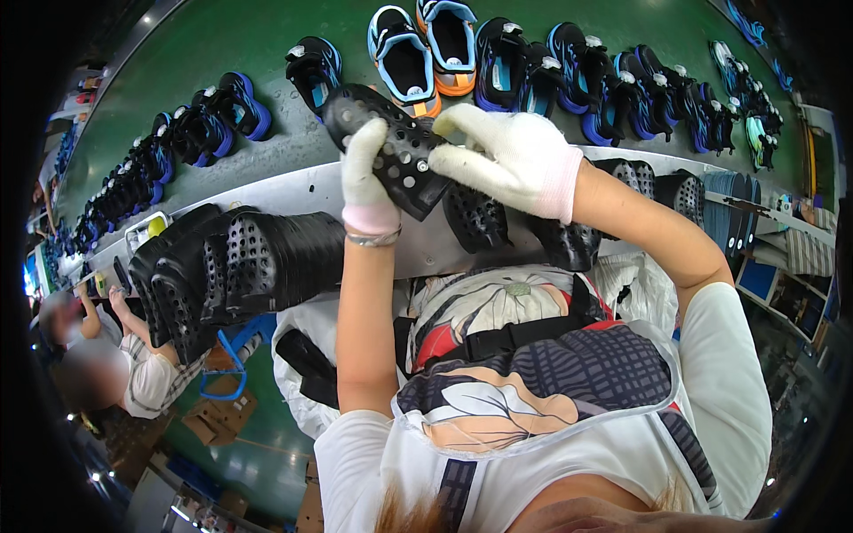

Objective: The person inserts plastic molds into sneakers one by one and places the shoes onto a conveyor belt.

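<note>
Tilted in front of me above the metal ledge is a black perforated plastic shoe insert [404,147]. My left hand [366,173], in a white glove, is wrapped round its near left side. Also gloved, my right hand [515,160] has thumb and fingers closed on the insert's right end; its fingertips are partly hidden. Just behind the insert stands a black, light-blue and orange sneaker [404,58]. A thick stack of similar perforated inserts [267,258] lies left of my left forearm, and smaller piles of inserts [475,218] sit below my right hand.
Rows of black and blue sneakers [204,129] line the green surface [222,40] on both sides. A metal ledge [413,244] runs along its near edge. To the left are a seated co-worker [147,373], a blue stool [222,364] and a cardboard box [222,417].
</note>
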### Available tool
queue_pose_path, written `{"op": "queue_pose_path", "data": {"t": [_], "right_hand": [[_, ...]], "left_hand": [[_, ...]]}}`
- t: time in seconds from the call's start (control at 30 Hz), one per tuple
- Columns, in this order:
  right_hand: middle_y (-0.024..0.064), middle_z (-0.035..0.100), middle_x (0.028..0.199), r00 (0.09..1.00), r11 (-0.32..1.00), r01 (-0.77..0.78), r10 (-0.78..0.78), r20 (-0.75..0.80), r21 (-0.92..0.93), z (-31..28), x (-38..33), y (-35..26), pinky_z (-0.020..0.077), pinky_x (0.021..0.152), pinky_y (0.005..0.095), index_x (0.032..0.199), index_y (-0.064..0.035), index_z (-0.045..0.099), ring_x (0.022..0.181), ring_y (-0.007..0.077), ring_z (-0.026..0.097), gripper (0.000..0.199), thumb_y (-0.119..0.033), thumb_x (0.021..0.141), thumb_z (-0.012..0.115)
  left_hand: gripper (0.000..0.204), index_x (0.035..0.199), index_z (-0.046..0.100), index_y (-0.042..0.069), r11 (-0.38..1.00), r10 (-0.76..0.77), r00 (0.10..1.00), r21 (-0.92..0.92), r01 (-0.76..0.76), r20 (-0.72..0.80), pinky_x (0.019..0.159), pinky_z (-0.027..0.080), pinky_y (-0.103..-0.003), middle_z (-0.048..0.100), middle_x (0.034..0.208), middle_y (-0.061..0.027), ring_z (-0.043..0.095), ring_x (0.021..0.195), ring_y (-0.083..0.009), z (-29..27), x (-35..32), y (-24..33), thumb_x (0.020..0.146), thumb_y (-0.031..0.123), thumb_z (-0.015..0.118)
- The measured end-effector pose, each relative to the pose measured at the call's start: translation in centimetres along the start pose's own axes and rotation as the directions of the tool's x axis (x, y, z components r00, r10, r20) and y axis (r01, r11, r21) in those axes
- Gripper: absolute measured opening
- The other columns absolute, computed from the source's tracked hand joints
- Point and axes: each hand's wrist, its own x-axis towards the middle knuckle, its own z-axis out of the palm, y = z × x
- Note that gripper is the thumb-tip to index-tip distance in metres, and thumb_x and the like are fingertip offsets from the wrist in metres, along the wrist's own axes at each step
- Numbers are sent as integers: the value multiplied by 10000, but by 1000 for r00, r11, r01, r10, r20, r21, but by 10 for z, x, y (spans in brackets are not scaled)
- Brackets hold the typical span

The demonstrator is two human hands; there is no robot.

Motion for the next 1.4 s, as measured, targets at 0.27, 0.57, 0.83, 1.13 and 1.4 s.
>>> {"op": "queue_pose_path", "data": {"t": [0.27, 0.57, 0.83, 1.13, 1.4], "right_hand": [[201, 646, 774, 961, 951, -236, 259, 94, -199, 15, 42, 11, 514, 708, 407, 894, 6, 586, 773, 348, 648, 527, -511, 818, 519], [200, 646, 761, 884, 897, -288, 383, 267, -335, -24, 123, 80, 502, 664, 378, 885, 30, 684, 688, 310, 624, 588, -533, 760, 570], [155, 690, 943, 925, 740, -262, 376, 59, -619, 30, 183, 75, 529, 783, 389, 942, -55, 709, 890, 301, 669, 358, -341, 869, 507], [142, 689, 928, 855, 832, -508, 518, -14, -226, 72, 239, 96, 538, 733, 357, 889, -49, 695, 831, 291, 667, 145, -112, 760, 671], [163, 645, 858, 943, 866, -330, 324, -81, -376, 93, 256, 120, 517, 678, 366, 861, -28, 623, 725, 262, 614, 231, -200, 876, 469]], "left_hand": [[291, 1023, 583, 45, 967, -174, 978, -206, 148, -116, 640, 537, -307, 619, 854, -48, 629, 705, -171, -9, 75, -43, 847, 270, 636], [264, 975, 651, -4, 158, 349, 869, 892, -424, 351, 925, 447, -370, 592, 1140, -178, 571, 1034, -331, -42, 85, -47, 791, 181, 619], [176, 927, 639, 101, -167, 160, 912, 921, -351, 377, 761, 497, -411, 582, 923, -74, 566, 888, -299, -35, 113, -65, 785, 205, 646], [444, 1146, 646, 158, -364, -461, 880, 929, -70, -115, 879, 507, -376, 657, 1125, -105, 628, 1033, -290, -10, 159, -43, 847, 474, 556], [348, 1089, 675, 170, -319, -398, 915, 945, -71, -65, 864, 513, -399, 661, 1103, -115, 628, 1018, -308, -24, 157, -49, 864, 393, 530]]}}
